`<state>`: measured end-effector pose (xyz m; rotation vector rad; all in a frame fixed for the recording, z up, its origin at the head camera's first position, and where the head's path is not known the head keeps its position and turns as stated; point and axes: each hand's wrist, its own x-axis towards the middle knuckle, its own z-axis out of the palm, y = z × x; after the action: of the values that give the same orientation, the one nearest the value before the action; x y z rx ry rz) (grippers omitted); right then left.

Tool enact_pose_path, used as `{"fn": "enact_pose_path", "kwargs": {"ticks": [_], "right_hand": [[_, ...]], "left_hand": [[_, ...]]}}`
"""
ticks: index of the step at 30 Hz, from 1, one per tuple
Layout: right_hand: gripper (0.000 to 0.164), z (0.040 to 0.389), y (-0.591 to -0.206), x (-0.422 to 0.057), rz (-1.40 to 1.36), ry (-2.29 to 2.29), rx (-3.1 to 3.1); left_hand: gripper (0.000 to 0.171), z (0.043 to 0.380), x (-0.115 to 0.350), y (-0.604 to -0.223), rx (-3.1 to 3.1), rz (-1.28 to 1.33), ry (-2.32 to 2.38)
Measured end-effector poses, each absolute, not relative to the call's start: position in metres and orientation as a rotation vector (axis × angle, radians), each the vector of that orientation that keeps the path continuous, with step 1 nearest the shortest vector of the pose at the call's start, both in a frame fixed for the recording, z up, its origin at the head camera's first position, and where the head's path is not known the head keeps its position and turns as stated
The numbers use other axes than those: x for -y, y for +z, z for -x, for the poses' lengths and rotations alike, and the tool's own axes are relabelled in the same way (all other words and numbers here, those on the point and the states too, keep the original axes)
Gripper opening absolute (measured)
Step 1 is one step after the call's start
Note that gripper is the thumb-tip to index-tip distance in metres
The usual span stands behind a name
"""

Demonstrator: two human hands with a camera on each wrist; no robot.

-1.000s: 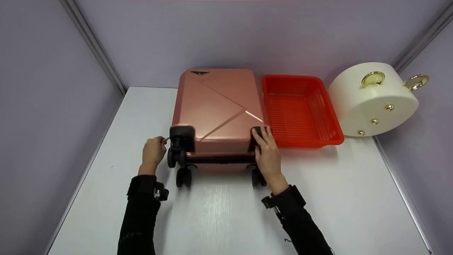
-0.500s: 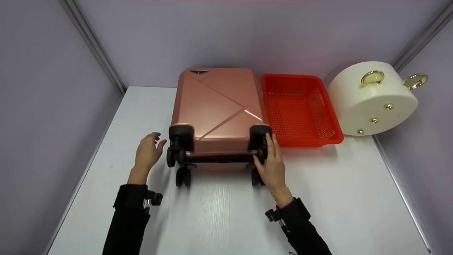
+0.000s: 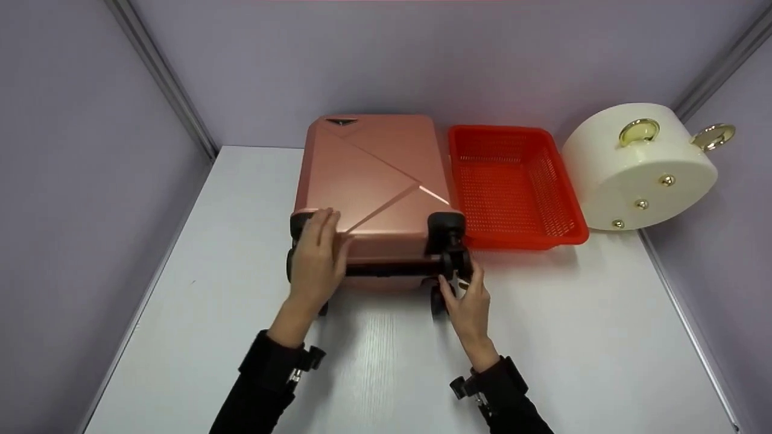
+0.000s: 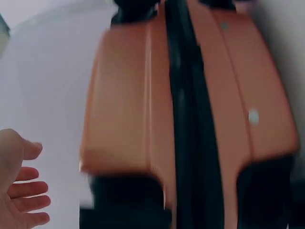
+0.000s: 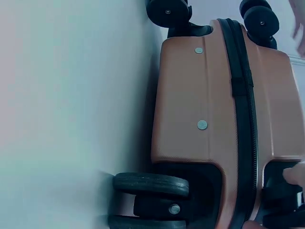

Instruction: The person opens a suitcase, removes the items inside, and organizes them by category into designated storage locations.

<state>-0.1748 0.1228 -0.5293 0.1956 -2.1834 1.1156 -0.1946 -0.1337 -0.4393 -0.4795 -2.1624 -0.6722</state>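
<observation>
A rose-pink hard-shell suitcase lies flat on the white table, its black wheels facing me. A dark zipper runs across the wheel end. In the head view my left hand overlaps the suitcase's near left corner, hiding most of the left wheels. That hand shows loose, relaxed fingers in the left wrist view. My right hand is at the near right wheel, thumb and fingers spread apart around its lower side. A small gold-coloured bit shows between them.
A red perforated plastic basket stands right beside the suitcase. Farther right, a cream drum-shaped box with gold rings and studs lies tilted against the wall. Grey panels close off the back and sides of the white table.
My left hand, pinching something at the suitcase's left side a second ago, let go and swung right over the corner. My right hand slid down from the corner guard to below the wheel.
</observation>
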Motion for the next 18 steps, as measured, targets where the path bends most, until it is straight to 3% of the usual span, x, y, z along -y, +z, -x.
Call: {"fn": "enact_pose_path", "kwargs": {"ticks": [6,18], "right_hand": [[0.052,0.175,-0.527,-0.121,-0.202,1.099,2.117],[0.045,0.17,-0.501,-0.115,-0.239,1.111,2.066]], "left_hand": [[0.064,0.193,0.098,-0.457,2.224,0.634,-0.584],[0.107,0.203,0.075,-0.48,2.327,0.72,-0.302]]}}
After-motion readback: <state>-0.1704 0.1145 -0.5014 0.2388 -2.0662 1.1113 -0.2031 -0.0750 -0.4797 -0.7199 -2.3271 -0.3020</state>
